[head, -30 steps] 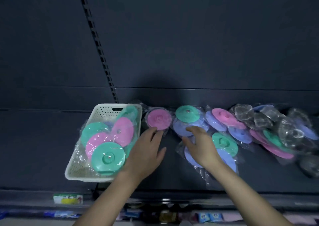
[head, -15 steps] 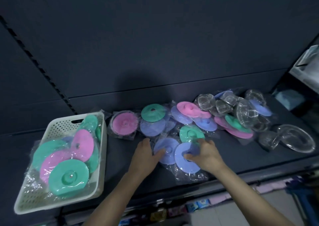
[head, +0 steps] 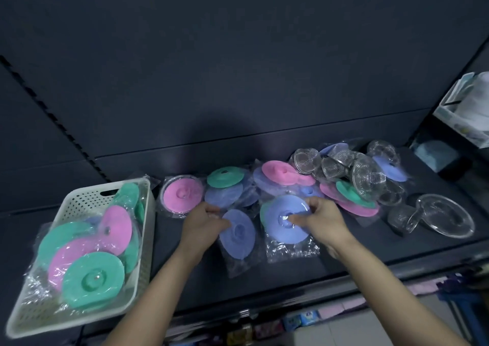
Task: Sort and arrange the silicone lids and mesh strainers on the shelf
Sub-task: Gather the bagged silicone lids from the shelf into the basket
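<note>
Change vs 0.5 s ago:
- Right hand (head: 321,220) has raised lid A (head: 280,232), which is blue, off the shelf (head: 185,279).
- A now stands tilted, face to the camera. It covers most of the green lid (head: 262,213) that showed behind it, leaving a sliver at A's left edge.
- Thumb and fingers pinch A at its centre knob.
- Left hand (head: 203,224), fingers curled, grips the upper left edge of lid B (head: 238,236), also blue. B has tipped up from lying flatter.
- A and B are at centre frame, each in a clear wrapper, just beside each other.
- The basket (head: 84,200) and the other heaps lie as they did; only the view has shifted.

Counts:
- Basket lids (head: 92,279), lower left:
  - pink: 2
  - green: at least 4
  - All are wrapped and lean on one another.
- Loose lids (head: 182,196) on the shelf, A and B included:
  - blue: about 8
  - pink: about 4
  - green: 3
  - Overlaps make the blue and pink totals uncertain.
- Strainers (head: 367,176), mid right, heaped on the lids: about 6 small. Wrappers blur the edges.
- Wide dish (head: 444,216), far right, clear-looking: 1. Cannot tell if it is mesh.
</note>
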`<state>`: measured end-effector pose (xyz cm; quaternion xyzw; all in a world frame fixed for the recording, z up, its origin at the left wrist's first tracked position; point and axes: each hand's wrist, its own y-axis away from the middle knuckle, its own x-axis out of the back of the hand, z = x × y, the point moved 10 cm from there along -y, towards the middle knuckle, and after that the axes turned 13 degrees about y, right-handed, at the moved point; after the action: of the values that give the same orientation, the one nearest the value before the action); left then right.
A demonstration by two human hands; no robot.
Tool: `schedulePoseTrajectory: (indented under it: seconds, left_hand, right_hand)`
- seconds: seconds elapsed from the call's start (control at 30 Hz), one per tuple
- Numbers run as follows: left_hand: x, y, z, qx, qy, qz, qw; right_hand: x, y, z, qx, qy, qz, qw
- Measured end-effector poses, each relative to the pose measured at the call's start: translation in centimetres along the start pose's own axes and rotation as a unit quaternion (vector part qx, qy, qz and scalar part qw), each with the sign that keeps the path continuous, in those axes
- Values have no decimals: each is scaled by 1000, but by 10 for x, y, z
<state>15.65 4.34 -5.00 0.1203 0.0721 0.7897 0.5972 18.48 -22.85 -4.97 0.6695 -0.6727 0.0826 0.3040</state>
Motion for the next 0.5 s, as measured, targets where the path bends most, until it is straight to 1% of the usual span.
schedulePoseTrajectory:
  seconds: [0.1,0.2,0.37,0.43,0.5]
  left_hand:
    - [5,-4,21,-33,18,-13,999]
    - [10,-7,38,-53,32,-16,998]
    - [10,-12,48,-40,99,-41,993]
    - [13,-16,50,-32,143,-36,989]
    - [16,-23,50,-16,210,-19,977]
  right_hand:
    - [14,-4,-22,29,-49,20,998]
    - [25,-14,-33,37,-62,45,996]
    - [38,-33,-42,37,-79,82,993]
    - [40,-43,-45,35,-75,89,993]
    - [40,-53,-49,31,-50,96,994]
